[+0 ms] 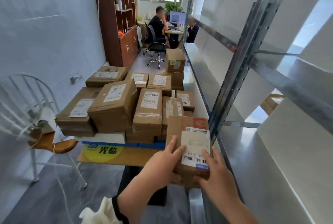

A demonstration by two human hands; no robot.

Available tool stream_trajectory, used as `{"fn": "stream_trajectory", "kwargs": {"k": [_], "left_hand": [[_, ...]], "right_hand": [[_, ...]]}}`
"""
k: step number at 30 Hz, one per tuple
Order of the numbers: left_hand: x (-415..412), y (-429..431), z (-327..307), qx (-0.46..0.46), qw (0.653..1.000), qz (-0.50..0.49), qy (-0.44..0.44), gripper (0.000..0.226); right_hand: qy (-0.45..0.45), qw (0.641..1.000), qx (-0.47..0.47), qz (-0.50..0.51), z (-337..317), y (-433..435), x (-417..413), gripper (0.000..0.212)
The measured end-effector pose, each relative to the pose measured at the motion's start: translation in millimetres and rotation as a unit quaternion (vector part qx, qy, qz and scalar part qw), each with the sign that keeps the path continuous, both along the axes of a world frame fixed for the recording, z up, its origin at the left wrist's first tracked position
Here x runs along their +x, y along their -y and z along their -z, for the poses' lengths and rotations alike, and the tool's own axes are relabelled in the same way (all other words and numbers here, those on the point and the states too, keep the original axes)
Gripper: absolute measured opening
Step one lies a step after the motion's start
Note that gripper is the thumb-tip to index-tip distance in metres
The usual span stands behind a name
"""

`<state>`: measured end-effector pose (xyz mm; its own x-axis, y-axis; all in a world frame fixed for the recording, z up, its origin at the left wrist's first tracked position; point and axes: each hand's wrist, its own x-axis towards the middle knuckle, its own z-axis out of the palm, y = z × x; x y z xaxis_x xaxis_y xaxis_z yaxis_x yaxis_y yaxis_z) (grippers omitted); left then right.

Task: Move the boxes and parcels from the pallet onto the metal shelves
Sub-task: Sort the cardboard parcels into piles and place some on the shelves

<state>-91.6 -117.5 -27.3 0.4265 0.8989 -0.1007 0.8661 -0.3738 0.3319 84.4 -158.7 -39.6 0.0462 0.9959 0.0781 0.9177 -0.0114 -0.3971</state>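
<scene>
Head view: the metal shelves (pixel 232 86) fill three o'clock. The pallet (pixel 126 144) with its stacked boxes (pixel 115 104) sits at ten o'clock. The held box (pixel 178 126), at five o'clock, looks like stiff taped cardboard, probably light, its label (pixel 195 149) perhaps slick. Left hand (pixel 162 164) and right hand (pixel 218 171) clasp its near corners. Bare cardboard under the edges seems the safest hold.

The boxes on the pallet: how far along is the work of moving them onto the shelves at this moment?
Done: very little. Only one cardboard box seems to lie on the metal shelves, at the far right. In hand: the left hand and the right hand grip one labelled box close to the shelves. Left: a large stack of boxes on the blue pallet, so most of the job remains.
</scene>
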Motion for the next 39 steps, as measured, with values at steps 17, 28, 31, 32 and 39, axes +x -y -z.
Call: {"fn": "stream_trajectory", "kwargs": {"k": [17,28,31,32,39], "left_hand": [[-35.8,-150.1,-53.1,0.057,0.995,0.086,0.017,0.092],[-117.9,-254.9,-99.0,0.075,0.995,0.060,0.032,0.095],[-145.2,-293.1,-113.7,0.083,0.995,0.042,0.041,0.094],[-155.0,-306.8,-118.3,0.091,0.995,0.036,0.037,0.093],[-241.0,-390.0,-128.3,0.118,0.992,-0.036,0.004,0.087]], "right_hand": [[-0.017,0.996,0.052,0.066,-58.1,-126.2,-33.4,0.089],[0.000,0.994,0.112,0.011,-102.5,-239.5,-105.7,0.086],[-0.006,0.992,0.122,-0.021,-114.8,-286.4,-128.1,0.085],[-0.011,0.992,0.123,-0.032,-118.8,-303.6,-137.5,0.084],[-0.052,0.986,0.110,-0.115,-130.7,-410.3,-225.5,0.074]]}}
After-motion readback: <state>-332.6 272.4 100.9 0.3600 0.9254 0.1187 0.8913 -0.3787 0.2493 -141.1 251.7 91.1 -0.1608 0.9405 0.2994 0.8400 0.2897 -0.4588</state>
